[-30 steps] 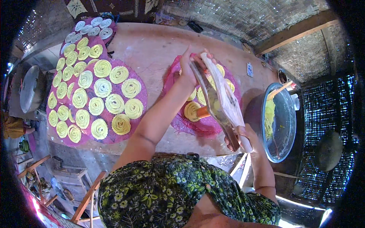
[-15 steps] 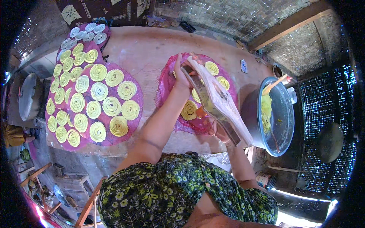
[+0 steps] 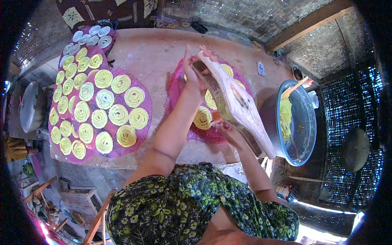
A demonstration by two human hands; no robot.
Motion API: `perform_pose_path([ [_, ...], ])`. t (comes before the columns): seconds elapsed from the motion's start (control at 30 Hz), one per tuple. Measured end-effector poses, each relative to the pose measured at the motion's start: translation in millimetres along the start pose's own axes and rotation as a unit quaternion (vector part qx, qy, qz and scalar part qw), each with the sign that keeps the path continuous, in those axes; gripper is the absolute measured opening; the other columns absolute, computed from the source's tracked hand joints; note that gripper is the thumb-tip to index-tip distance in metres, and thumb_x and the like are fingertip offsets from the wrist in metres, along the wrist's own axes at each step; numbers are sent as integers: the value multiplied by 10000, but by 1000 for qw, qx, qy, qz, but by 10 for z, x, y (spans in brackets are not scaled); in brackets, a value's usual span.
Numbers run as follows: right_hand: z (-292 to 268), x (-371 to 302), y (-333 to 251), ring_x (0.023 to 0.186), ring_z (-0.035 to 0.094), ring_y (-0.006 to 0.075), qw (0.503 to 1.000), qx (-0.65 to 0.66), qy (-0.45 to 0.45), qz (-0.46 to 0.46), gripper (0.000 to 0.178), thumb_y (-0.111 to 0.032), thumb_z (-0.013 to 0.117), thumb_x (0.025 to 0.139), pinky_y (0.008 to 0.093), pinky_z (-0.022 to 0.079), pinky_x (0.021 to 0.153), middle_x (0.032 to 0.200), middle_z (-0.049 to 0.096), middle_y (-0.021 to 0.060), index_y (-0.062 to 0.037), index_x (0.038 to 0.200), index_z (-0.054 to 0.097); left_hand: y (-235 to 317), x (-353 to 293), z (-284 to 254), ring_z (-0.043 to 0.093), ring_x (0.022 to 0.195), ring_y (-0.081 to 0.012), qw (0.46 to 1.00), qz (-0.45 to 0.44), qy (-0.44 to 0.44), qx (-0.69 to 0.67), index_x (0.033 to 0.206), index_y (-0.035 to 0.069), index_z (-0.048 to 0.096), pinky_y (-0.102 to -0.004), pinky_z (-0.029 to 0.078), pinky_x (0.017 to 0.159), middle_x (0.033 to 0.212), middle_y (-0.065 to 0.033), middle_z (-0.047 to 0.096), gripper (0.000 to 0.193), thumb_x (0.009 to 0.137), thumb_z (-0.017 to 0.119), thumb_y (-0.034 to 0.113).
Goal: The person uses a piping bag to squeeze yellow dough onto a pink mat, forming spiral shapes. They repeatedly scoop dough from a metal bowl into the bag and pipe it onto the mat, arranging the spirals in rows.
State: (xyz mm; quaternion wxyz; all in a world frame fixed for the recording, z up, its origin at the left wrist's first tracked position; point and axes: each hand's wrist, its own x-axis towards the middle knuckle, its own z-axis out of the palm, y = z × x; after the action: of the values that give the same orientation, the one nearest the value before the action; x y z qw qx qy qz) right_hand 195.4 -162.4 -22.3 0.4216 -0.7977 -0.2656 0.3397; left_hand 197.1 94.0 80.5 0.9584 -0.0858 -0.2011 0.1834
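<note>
Right hand [image 3: 225, 128] now up by nozzle [image 3: 217, 116], grip unclear, left hand [image 3: 193, 75] tight round wooden press [image 3: 241, 104], tabletop [image 3: 151, 57] beneath, woven wall [image 3: 228, 20] beyond.

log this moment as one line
left hand: grips wooden tool | right hand: at orange tube beside tool | below: yellow spirals on pink mesh | nearby: basin
</note>
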Motion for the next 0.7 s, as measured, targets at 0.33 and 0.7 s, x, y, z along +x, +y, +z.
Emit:
perform_pose_path([
  [0.33,79,159,-397,939,596,242,986,-158,15,-44,455,-381,512,904,358,453,834,1073,609,143,-22,1183,515,58,-10,92,537,737,-192,998,-29,-26,51,848,141,597,-206,431,433,735,-18,566,359,918,451,461],
  [0.7,-1060,-680,-1105,737,629,217,946,249,-127,166,754,-689,238,865,317,506,626,829,620,162,-43,1178,470,-297,256,-110,563,816,-277,978,-140,62,141,853,95,583,-427,450,823,778,-77,581,629,811,400,696],
])
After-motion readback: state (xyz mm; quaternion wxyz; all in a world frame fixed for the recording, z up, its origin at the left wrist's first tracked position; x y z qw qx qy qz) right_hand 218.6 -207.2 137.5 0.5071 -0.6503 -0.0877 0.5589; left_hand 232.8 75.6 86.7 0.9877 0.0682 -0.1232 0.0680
